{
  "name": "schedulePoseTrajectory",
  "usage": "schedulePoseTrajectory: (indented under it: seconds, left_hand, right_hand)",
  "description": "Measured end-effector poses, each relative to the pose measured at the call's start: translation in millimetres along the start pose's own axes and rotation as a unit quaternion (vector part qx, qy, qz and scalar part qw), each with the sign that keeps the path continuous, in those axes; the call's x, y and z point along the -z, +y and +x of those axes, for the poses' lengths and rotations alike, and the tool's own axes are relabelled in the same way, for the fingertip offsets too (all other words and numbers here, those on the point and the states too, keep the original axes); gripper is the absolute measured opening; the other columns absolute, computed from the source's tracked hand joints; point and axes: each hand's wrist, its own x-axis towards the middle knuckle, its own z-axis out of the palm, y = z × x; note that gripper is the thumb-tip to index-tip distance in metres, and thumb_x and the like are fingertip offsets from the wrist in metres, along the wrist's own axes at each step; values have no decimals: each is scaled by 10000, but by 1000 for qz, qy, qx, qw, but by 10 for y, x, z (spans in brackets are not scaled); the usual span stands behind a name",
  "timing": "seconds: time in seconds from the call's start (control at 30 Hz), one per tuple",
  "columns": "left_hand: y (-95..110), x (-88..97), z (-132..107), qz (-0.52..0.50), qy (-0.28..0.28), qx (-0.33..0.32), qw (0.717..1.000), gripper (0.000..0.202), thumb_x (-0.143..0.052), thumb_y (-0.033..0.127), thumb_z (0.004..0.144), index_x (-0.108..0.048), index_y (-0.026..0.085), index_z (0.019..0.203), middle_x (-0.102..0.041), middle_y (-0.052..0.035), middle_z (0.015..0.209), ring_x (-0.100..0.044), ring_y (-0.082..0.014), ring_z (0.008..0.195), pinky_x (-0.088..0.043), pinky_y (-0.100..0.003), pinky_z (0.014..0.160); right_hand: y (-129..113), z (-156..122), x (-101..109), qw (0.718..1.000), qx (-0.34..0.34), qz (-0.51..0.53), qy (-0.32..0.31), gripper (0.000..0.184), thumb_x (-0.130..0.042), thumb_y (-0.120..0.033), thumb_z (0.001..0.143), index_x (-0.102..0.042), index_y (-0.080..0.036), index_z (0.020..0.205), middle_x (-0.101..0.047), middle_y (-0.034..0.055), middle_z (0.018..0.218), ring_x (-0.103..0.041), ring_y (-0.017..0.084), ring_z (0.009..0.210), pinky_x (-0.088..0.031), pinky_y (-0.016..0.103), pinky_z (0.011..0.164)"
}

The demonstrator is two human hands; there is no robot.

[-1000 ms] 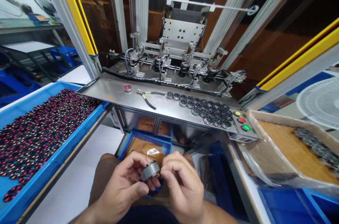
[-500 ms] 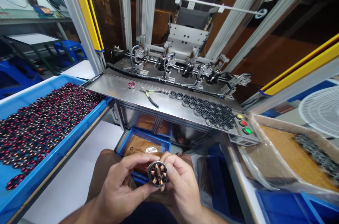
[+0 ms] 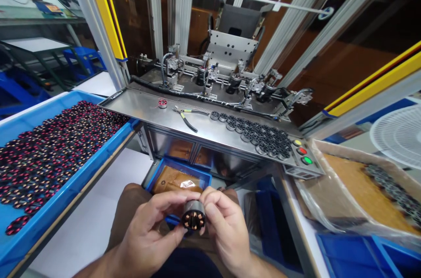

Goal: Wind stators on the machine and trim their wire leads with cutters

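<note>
Low in front of me, over my lap, I hold a motor stator, a short grey metal cylinder with copper windings inside a black rim. My left hand grips it from the left, index finger over the top and thumb beneath. My right hand is closed at its right side, thumb and bent fingers pressed against it; whether a thin wire is also pinched there is hidden. On the metal ledge beyond lie a red-wound stator and side cutters with open handles.
Several black stator cores stand in rows on the metal ledge. A blue tray full of wound stators is at left. Behind is a winding machine; a button panel and a lined carton are at right.
The stator has tilted in my fingers: its open end now faces lower and more of its grey outer wall shows. Both hands have stayed nearly in place.
</note>
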Motion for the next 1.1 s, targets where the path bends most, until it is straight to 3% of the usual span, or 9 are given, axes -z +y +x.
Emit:
schedulePoseTrajectory:
  seconds: [0.13,0.23,0.33,0.47,0.57,0.63,0.8,0.93,1.1]
  left_hand:
    - [-2,-20,-43,-22,27,51,998,485,-680,-24,772,-644,300,1130,-737,-36,1152,-699,-196,1059,-567,-264,908]
    - [19,-19,-1,-123,45,138,982,400,-793,113,720,-655,257,1067,-735,-65,1111,-686,-215,1058,-542,-300,944]
    - [28,-23,108,-244,-9,209,947,567,-892,350,598,-645,211,1089,-709,-94,1088,-669,-234,1042,-538,-288,900]
    - [1,-76,210,-323,-144,337,872,464,-730,537,748,-665,130,960,-715,-100,802,-705,-185,692,-541,-232,585]
    - [-31,-114,210,-307,-115,324,888,375,-771,427,753,-679,138,974,-721,-78,803,-699,-165,694,-547,-232,612]
    - [-46,-116,194,-284,-80,292,910,340,-786,372,754,-689,161,1003,-725,-55,829,-687,-141,717,-553,-225,653]
    - [-55,-86,161,-256,-59,272,926,351,-779,374,762,-681,197,1049,-755,-55,853,-696,-140,735,-558,-227,683]
    - [-56,-96,146,-251,-59,271,927,370,-775,390,763,-681,197,1065,-741,-47,847,-673,-134,733,-557,-227,677]
    - [-67,-116,147,-267,-69,271,922,331,-768,362,778,-685,193,1050,-714,-25,837,-675,-127,731,-559,-219,668]
  right_hand:
    - [-54,5,17,994,82,-75,8,272,-581,-361,934,-563,-178,733,-531,-10,654,-516,109,538,-455,251,533]
    - [-157,16,71,956,211,-204,-6,203,-546,-251,950,-591,-181,765,-569,21,686,-569,144,647,-479,274,602]
    - [-274,30,149,901,305,-303,-62,108,-520,-195,952,-604,-186,885,-616,48,742,-607,160,692,-516,283,615]
    - [-381,71,235,844,354,-391,-102,101,-500,-177,956,-599,-194,961,-641,55,762,-637,159,681,-550,271,589]
    - [-411,111,299,822,387,-396,-131,108,-508,-151,933,-596,-190,984,-629,53,755,-637,173,702,-564,300,612]
    - [-412,132,360,825,387,-387,-138,169,-577,-143,892,-585,-192,1053,-639,71,832,-645,198,777,-579,345,676]
    - [-411,179,490,877,331,-332,-102,729,-801,-256,760,-409,-240,1374,-601,144,1148,-607,274,1040,-562,461,841]
    - [-460,214,440,881,324,-311,-150,443,-767,-259,801,-587,-219,1204,-654,98,968,-646,217,878,-571,362,733]
    - [-505,227,350,865,353,-322,-150,250,-694,-231,866,-651,-224,1112,-663,68,862,-644,180,765,-558,322,651]
